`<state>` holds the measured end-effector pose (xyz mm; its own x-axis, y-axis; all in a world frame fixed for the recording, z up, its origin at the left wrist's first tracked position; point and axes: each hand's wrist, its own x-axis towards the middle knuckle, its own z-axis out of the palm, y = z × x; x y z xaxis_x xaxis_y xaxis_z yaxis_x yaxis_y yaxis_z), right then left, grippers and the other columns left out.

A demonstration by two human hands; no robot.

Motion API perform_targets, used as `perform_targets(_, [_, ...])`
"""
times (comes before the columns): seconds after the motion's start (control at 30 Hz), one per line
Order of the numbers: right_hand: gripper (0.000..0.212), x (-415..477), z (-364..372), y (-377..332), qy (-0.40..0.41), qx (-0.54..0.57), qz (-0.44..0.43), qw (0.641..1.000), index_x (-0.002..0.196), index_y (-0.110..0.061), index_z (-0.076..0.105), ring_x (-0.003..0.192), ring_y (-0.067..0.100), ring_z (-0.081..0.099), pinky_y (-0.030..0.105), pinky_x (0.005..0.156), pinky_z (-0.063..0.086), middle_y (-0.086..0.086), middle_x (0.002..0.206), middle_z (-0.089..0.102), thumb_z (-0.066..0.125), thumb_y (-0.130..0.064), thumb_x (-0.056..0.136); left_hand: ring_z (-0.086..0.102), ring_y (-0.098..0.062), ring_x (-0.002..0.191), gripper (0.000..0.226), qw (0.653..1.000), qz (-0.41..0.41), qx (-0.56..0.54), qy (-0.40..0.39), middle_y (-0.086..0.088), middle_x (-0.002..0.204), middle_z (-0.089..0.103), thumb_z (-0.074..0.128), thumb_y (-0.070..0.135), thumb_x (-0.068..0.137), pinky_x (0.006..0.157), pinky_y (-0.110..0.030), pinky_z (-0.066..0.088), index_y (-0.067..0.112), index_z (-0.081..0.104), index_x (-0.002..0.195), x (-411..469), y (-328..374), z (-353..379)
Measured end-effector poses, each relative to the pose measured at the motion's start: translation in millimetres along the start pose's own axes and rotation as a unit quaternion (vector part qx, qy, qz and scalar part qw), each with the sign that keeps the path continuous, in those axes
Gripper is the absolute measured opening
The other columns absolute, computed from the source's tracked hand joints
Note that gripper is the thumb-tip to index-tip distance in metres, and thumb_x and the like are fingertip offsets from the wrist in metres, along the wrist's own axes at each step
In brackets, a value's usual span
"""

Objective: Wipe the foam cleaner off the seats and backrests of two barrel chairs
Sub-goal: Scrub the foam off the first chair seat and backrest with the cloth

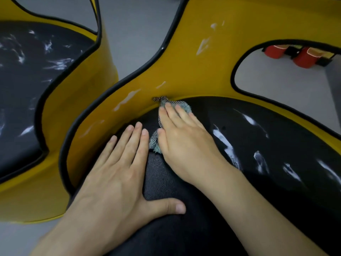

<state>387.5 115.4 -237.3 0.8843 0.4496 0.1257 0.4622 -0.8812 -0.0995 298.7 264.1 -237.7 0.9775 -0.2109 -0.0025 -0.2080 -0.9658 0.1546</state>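
Two yellow barrel chairs with black seats stand side by side. On the near chair's black seat [276, 145], white foam streaks [224, 141] lie to the right. My right hand [180, 133] presses a grey-green cloth [172, 104] flat against the seat where it meets the yellow backrest [193, 71], fingers straight. My left hand [120, 167] rests flat on the seat's left side, fingers spread, holding nothing. Foam smears [127, 97] mark the backrest. The second chair's seat [24, 85] at the left carries several foam streaks.
Grey floor [136, 34] runs between the two chairs. Through the backrest cut-out, red barrel-shaped objects [304, 59] stand on the floor at the far right.
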Motion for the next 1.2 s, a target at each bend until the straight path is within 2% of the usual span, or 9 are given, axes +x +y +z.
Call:
perform_targets(0.2, [0.062,-85.3,-10.0,-1.6,0.012,0.014,-0.015,1.0,0.149,-0.008,0.047,0.146,0.021,0.037,0.04,0.116,0.033,0.005,0.155,0.044,0.011,-0.038,0.108,0.027,-0.036,0.15,0.144,1.0,-0.001,-0.009,-0.009,-0.018,0.163,0.027,0.026,0.108,0.063,0.115,-0.042,0.016,-0.002,0.032,0.155,0.0,-1.4,-0.6])
perform_targets(0.33, [0.062,-109.6,-7.7,3.8,0.042,0.011,-0.032,0.999,0.143,-0.009,0.054,0.141,0.023,0.044,0.042,0.107,0.034,0.004,0.151,0.049,0.012,-0.038,0.108,0.026,-0.033,0.151,0.145,1.0,0.009,-0.026,-0.006,-0.019,0.163,0.026,0.023,0.108,0.063,0.115,-0.045,0.017,-0.003,0.033,0.154,0.6,-3.2,0.5])
perform_targets(0.5, [0.06,-51.4,-5.0,0.7,-0.002,-0.002,-0.043,0.999,0.151,-0.009,0.043,0.148,0.022,0.034,0.043,0.119,0.031,0.007,0.157,0.041,0.02,-0.038,0.104,0.02,-0.026,0.154,0.133,0.999,0.005,-0.038,0.007,-0.011,0.166,0.021,0.026,0.104,0.07,0.118,-0.039,0.012,0.004,0.027,0.158,0.8,-6.8,1.7])
perform_targets(0.67, [0.067,-10.2,-6.1,-3.2,-0.029,0.018,-0.05,0.998,0.159,-0.012,0.025,0.154,0.019,0.015,0.041,0.125,0.015,0.004,0.165,0.024,0.009,-0.042,0.101,0.017,-0.024,0.155,0.132,0.999,0.007,-0.032,0.007,-0.009,0.168,0.017,0.028,0.103,0.071,0.119,-0.038,0.01,0.005,0.022,0.159,1.6,-5.8,1.2])
perform_targets(0.83, [0.06,-77.4,-12.2,-0.3,-0.003,0.029,-0.021,0.999,0.152,-0.011,0.041,0.149,0.018,0.032,0.038,0.118,0.029,0.003,0.159,0.039,0.017,-0.041,0.106,0.023,-0.026,0.153,0.134,1.0,0.005,-0.029,-0.011,-0.013,0.166,0.023,0.027,0.104,0.07,0.118,-0.039,0.013,0.002,0.028,0.157,1.0,-6.1,0.0])
perform_targets(0.97, [0.064,-102.4,-12.6,3.3,0.018,0.021,-0.009,1.0,0.146,-0.009,0.05,0.142,0.024,0.043,0.041,0.108,0.032,0.004,0.152,0.048,0.01,-0.041,0.108,0.027,-0.032,0.151,0.135,0.999,0.009,-0.031,-0.003,-0.016,0.164,0.027,0.025,0.103,0.071,0.116,-0.043,0.017,-0.002,0.033,0.155,1.9,-5.7,0.9])
perform_targets(1.03, [0.064,-84.0,-13.3,2.7,-0.003,0.008,0.004,1.0,0.149,-0.008,0.045,0.145,0.024,0.039,0.041,0.113,0.029,0.007,0.155,0.044,0.011,-0.041,0.107,0.026,-0.032,0.152,0.135,1.0,0.012,-0.028,-0.003,-0.015,0.165,0.026,0.026,0.104,0.07,0.116,-0.044,0.017,0.0,0.031,0.156,1.3,-5.6,1.4])
perform_targets(1.1, [0.069,-52.9,-13.1,6.0,-0.032,-0.007,0.02,0.999,0.157,-0.01,0.029,0.152,0.022,0.024,0.039,0.123,0.02,0.007,0.164,0.028,0.007,-0.044,0.102,0.027,-0.032,0.151,0.135,1.0,0.011,-0.021,-0.003,-0.015,0.165,0.025,0.026,0.104,0.07,0.115,-0.043,0.018,0.0,0.031,0.156,1.3,-5.6,1.4])
perform_targets(1.2, [0.072,-6.0,-11.1,12.7,-0.057,-0.013,0.053,0.997,0.161,-0.013,0.01,0.155,0.02,0.005,0.039,0.126,0.006,0.005,0.169,0.009,0.0,-0.046,0.098,0.025,-0.033,0.152,0.135,1.0,0.01,-0.012,-0.005,-0.015,0.165,0.024,0.026,0.104,0.07,0.116,-0.044,0.017,0.0,0.029,0.157,1.5,-4.0,1.3])
